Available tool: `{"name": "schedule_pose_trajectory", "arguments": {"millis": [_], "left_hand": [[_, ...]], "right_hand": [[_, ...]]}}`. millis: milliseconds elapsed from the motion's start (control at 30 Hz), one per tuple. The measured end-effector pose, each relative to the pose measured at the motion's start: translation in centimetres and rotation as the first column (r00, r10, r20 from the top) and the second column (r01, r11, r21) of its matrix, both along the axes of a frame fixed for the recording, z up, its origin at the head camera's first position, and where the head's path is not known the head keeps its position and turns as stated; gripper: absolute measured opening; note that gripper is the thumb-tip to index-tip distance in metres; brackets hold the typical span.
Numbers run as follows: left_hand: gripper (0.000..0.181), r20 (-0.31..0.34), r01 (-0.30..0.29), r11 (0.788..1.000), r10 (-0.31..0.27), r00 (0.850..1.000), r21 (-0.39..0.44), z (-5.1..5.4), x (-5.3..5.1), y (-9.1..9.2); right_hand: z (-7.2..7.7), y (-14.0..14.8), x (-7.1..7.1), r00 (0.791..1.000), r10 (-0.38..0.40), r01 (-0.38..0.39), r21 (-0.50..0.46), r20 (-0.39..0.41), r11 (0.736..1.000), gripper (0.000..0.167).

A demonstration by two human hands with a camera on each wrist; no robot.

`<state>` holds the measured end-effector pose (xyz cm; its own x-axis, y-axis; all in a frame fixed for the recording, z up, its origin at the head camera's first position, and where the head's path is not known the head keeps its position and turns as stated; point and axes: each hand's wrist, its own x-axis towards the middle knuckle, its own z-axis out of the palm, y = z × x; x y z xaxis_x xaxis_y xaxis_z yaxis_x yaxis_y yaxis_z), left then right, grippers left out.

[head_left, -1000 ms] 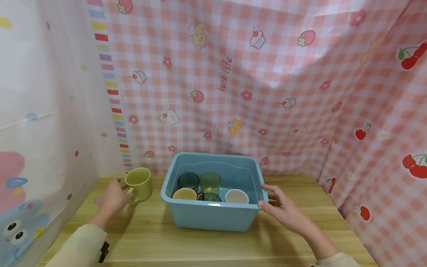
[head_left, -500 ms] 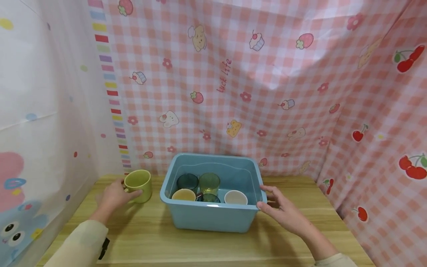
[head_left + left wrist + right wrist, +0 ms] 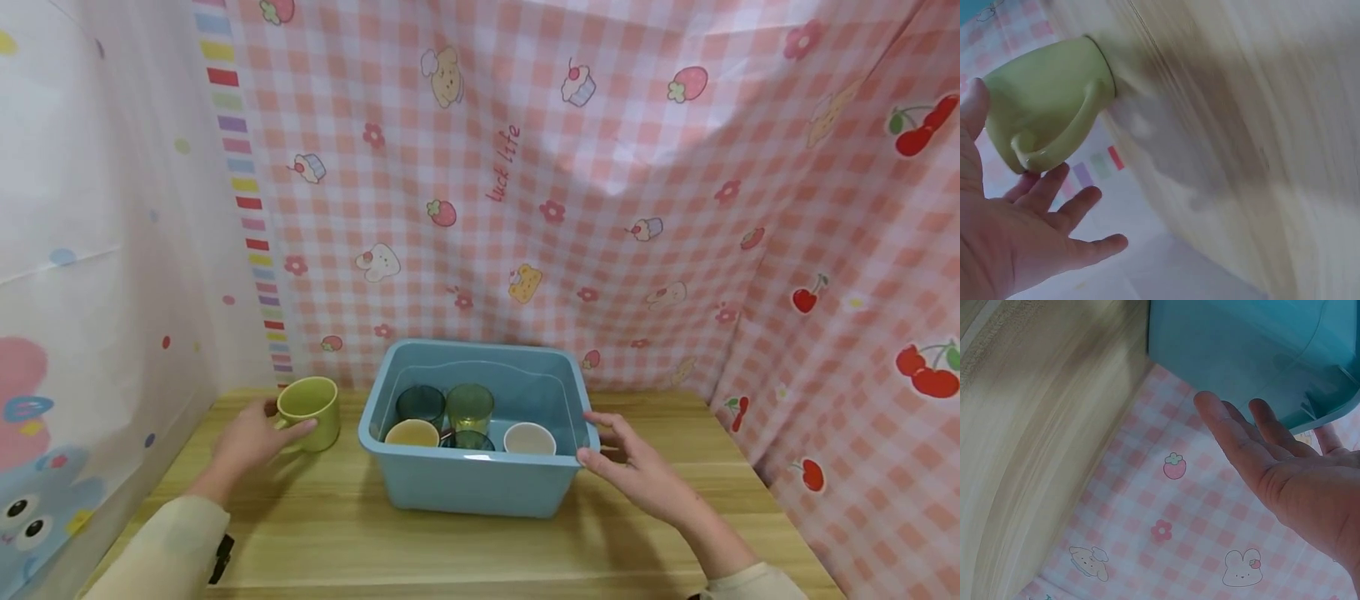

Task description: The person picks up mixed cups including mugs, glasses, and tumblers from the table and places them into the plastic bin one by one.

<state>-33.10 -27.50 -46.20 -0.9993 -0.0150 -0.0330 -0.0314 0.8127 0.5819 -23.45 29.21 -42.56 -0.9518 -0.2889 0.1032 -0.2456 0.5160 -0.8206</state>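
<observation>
A yellow-green mug stands upright at the table's left, its handle toward my left hand. In the head view the left thumb lies along the mug's near side. The left wrist view shows the fingers straight and spread beside the handle and rim; firm contact is hard to tell. A light-blue plastic bin sits mid-table. My right hand rests at its right rim, thumb at the near corner, fingers extended along the outer side. In the right wrist view these fingers lie straight beneath the rim.
Inside the bin are a dark teal glass, a green glass, a yellow cup, another dark glass and a white cup. Pink checked cloth hangs behind the wooden table.
The left thumb has moved from beside the handle onto the mug's near side, as that hand came closer. Mug, bin and right hand have stayed put; the head view shifted slightly.
</observation>
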Motion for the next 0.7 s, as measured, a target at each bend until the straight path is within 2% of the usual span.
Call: {"name": "schedule_pose_trajectory", "arguments": {"millis": [133,267,467,700], "left_hand": [[0.118,-0.031,-0.030,0.999,0.031,0.999,0.031,-0.6,-0.7,0.4],[0.122,-0.060,-0.061,0.998,0.062,0.996,0.009,-1.2,-1.3,0.8],[0.126,-0.082,-0.068,0.998,0.068,0.994,0.005,-1.6,-2.0,1.1],[0.125,-0.091,-0.075,0.997,0.077,0.993,0.023,-1.8,-2.2,1.3]], "right_hand": [[0.1,0.0,0.0,1.000,-0.003,0.004,-0.005,0.009,1.000,0.059],[0.1,-0.1,-0.1,1.000,-0.005,0.005,-0.008,0.015,1.000,0.059],[-0.2,0.0,-0.1,1.000,-0.004,0.004,-0.013,0.009,1.000,0.059],[-0.1,0.0,0.0,1.000,-0.011,0.011,-0.003,0.008,1.000,0.059]]}}
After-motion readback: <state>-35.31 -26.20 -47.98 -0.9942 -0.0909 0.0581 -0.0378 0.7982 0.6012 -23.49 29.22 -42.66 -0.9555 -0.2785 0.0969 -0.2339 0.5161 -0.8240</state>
